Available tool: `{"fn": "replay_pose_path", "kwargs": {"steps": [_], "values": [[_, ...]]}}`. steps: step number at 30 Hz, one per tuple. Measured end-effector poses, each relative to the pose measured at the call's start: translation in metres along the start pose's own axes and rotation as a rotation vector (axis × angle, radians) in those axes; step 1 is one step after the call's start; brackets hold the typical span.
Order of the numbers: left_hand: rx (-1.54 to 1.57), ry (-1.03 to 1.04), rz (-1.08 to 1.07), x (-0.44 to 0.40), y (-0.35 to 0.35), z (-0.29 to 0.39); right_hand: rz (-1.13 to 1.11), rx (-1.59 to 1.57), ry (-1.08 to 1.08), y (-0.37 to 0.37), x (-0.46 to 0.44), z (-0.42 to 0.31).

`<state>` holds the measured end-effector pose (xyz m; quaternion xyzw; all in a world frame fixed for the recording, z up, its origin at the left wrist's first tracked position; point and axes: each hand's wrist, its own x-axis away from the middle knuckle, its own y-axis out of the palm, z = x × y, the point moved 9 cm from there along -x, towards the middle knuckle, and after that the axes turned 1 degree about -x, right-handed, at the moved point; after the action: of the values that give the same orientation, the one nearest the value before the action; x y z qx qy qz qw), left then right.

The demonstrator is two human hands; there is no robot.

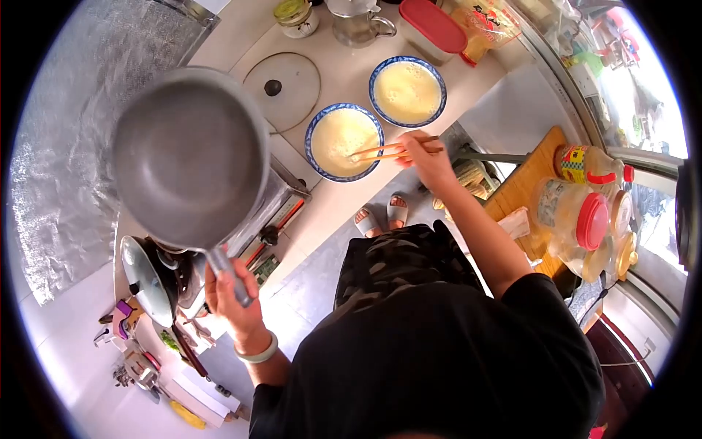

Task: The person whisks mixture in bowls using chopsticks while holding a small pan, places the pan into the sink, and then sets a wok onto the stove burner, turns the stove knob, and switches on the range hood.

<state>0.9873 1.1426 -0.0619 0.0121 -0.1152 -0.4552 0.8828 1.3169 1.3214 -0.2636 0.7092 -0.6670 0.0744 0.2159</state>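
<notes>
My left hand [235, 304] is wrapped round the handle of a grey frying pan [190, 157], which is raised at the left with its bare inside facing me. In my right hand [428, 159] are wooden chopsticks [387, 151]. Their tips dip into the pale yellow liquid in a blue-and-white bowl [311, 155]. A second blue-and-white bowl [442, 102] with similar frothy yellow liquid stands just behind it to the right. Part of the stove [281, 212] shows below the pan; the pan hides the rest.
A glass lid [296, 84] lies on the counter behind the bowls. At the back are a small jar [296, 20], a glass jug [355, 28] and a red-lidded container [435, 25]. Several plastic jars [574, 212] crowd a wooden board at the right. A lidded wok [150, 282] sits at the left.
</notes>
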Motion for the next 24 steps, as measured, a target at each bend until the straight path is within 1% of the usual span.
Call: {"fn": "replay_pose_path", "kwargs": {"steps": [2, 3, 4, 6, 7, 8, 10, 11, 12, 14, 15, 16, 18, 19, 20, 22, 24], "values": [[0.054, 0.039, -0.012, 0.003, -0.007, 0.011, 0.073, 0.034, -0.104, -0.019, -0.001, -0.02], [0.082, 0.068, -0.026, 0.005, -0.013, 0.015, 0.125, -0.023, -0.082, -0.022, -0.008, -0.02], [0.159, 0.075, -0.082, 0.007, -0.015, 0.019, 0.116, -0.053, -0.051, -0.013, -0.012, -0.015], [0.225, 0.101, 0.002, 0.01, -0.029, 0.029, 0.097, -0.128, 0.018, 0.009, -0.018, 0.005], [0.227, 0.132, -0.05, 0.011, -0.033, 0.035, 0.028, -0.152, 0.042, 0.02, -0.013, 0.013], [0.235, 0.149, -0.004, 0.013, -0.043, 0.04, 0.009, -0.099, 0.047, 0.018, -0.007, 0.016], [0.229, 0.175, 0.02, 0.016, -0.056, 0.046, -0.043, 0.015, 0.067, 0.007, 0.006, 0.011], [0.232, 0.175, 0.055, 0.019, -0.061, 0.05, -0.031, 0.059, 0.032, -0.004, 0.009, 0.001], [0.238, 0.179, 0.074, 0.02, -0.065, 0.05, 0.028, 0.058, -0.003, -0.021, 0.002, 0.0], [0.245, 0.193, 0.114, 0.021, -0.076, 0.05, 0.139, 0.033, -0.093, -0.025, -0.006, -0.021], [0.231, 0.196, 0.12, 0.022, -0.081, 0.05, 0.161, -0.015, -0.116, -0.017, -0.013, -0.017], [0.213, 0.196, 0.198, 0.022, -0.088, 0.049, 0.101, -0.064, -0.088, -0.001, -0.017, -0.004], [0.245, 0.185, 0.1, 0.022, -0.078, 0.052, 0.009, -0.155, -0.035, 0.024, -0.018, 0.013], [0.255, 0.191, 0.093, 0.021, -0.08, 0.051, -0.011, -0.025, 0.007, 0.026, -0.009, 0.018], [0.265, 0.195, 0.089, 0.021, -0.084, 0.049, -0.06, -0.036, 0.017, 0.023, 0.001, 0.016], [0.281, 0.193, 0.091, 0.022, -0.086, 0.047, 0.013, 0.063, 0.039, 0.001, 0.01, 0.001], [0.282, 0.187, 0.106, 0.023, -0.085, 0.047, 0.058, 0.081, -0.031, -0.021, -0.001, -0.012]]}}
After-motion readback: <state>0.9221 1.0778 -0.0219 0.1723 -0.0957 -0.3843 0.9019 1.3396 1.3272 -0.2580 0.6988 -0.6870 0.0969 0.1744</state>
